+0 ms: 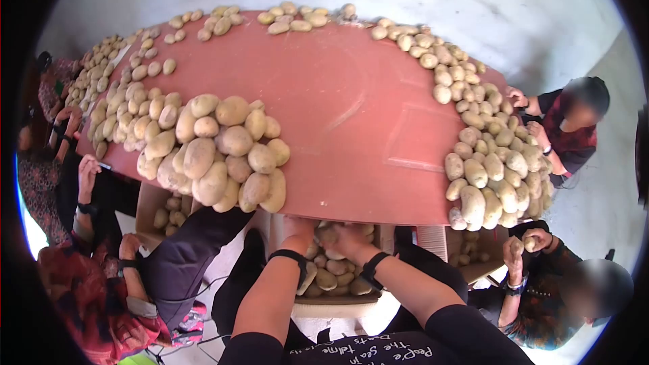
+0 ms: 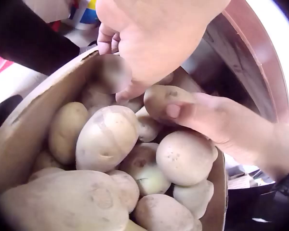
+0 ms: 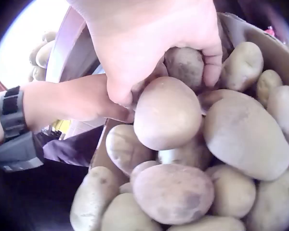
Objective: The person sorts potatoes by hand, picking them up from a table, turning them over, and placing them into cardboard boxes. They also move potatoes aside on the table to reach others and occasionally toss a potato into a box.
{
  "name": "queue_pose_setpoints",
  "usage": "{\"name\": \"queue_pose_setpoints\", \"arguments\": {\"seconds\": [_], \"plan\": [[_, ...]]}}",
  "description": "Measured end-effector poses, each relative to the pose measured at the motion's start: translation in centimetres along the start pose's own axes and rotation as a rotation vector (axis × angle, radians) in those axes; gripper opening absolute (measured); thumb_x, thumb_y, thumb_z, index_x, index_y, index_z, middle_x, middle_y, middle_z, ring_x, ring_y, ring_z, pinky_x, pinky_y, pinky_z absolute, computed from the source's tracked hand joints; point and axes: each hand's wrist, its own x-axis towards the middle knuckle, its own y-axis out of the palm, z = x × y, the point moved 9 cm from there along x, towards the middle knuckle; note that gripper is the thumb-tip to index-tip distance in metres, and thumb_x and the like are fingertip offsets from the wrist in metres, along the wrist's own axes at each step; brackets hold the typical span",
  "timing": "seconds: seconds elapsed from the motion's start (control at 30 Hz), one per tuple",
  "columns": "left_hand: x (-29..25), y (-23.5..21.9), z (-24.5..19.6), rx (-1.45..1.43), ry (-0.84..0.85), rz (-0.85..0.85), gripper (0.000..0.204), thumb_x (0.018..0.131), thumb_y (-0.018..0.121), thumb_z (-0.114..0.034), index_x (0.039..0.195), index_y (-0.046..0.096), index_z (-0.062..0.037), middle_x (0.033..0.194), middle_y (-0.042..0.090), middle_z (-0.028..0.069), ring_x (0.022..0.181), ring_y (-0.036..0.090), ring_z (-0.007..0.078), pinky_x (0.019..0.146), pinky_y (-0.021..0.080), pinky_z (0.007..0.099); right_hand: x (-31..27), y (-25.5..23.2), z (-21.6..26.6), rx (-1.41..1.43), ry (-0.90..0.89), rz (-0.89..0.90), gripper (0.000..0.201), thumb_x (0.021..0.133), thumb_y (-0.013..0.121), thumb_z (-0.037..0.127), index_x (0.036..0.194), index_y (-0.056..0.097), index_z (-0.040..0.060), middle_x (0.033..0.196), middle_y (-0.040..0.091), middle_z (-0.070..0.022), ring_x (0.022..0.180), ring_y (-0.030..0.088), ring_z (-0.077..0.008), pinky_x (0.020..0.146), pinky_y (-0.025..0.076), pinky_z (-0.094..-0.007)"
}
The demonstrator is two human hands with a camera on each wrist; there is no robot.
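Observation:
Both hands are down inside a cardboard box (image 2: 43,91) heaped with potatoes, below the table's near edge. My right hand (image 3: 159,38) grips a brownish potato (image 3: 184,65) between thumb and fingers; its thumb shows on that potato (image 2: 161,98) in the left wrist view. My left hand (image 2: 156,38) is beside it, fingers and thumb curled round a blurred rounded potato (image 2: 113,72). Under the hands lie loose pale potatoes, among them a large oval one (image 2: 107,137) and a round one (image 3: 167,113). In the head view, my left hand (image 1: 299,227) and right hand (image 1: 349,240) are close together.
A reddish table (image 1: 338,122) bears a large potato heap (image 1: 209,149) at left and another (image 1: 493,169) at right. More potatoes line its far edge. Other people sit at both sides, one holding a potato (image 1: 529,243). Further boxes (image 1: 150,209) stand beneath the table edge.

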Motion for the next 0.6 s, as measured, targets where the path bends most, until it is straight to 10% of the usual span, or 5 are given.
{"name": "queue_pose_setpoints", "arguments": {"seconds": [0.4,0.6], "plan": [[-0.8,-0.3,-0.9,0.085,0.043,0.097,0.049,0.093,0.049,-0.02,0.142,0.046,-0.0213,0.146,0.043,0.0086,0.133,0.041,0.0315,0.097,0.044,0.0427,-6.7,-8.8,6.5,0.508,-0.069,0.322,0.064,0.07,0.078,0.047,0.119,0.064,0.0085,0.134,0.046,-0.0256,0.124,0.047,-0.0372,0.101,0.043,-0.0407],[-2.5,-2.0,-1.0,0.128,0.057,0.028,0.055,0.088,0.055,-0.019,0.142,0.044,-0.0229,0.148,0.039,0.011,0.134,0.036,0.037,0.1,0.043,0.0448,-7.5,-22.1,7.3,0.312,-0.105,-0.572,0.063,0.068,0.081,0.035,0.121,0.061,0.0066,0.139,0.039,-0.0279,0.125,0.042,-0.044,0.104,0.037,-0.0484]]}}
